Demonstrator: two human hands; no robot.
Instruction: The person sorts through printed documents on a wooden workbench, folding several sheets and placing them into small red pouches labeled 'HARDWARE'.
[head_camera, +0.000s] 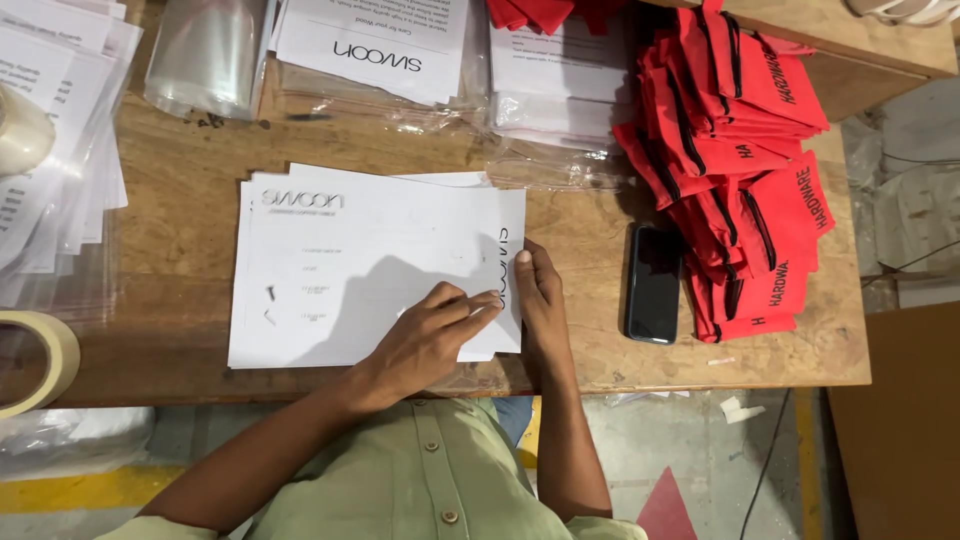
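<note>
**Hands flat on white paper sheets**

Left hand and right hand both down on the stack of white paper sheets, close together at its right edge. Left fingers bent, tips pressing the top sheet. Right fingers stretched out flat along the edge, gripping nothing.

Under it all, a big wooden table. Far above the right hand, a heap of red cloth bags with black trim. Above both hands, more white sheets in clear plastic sleeves. Far left of the left hand, another pile of papers and a roll of tape at the table edge. Just right of the right hand, a black phone, lying flat, not touching.
</note>
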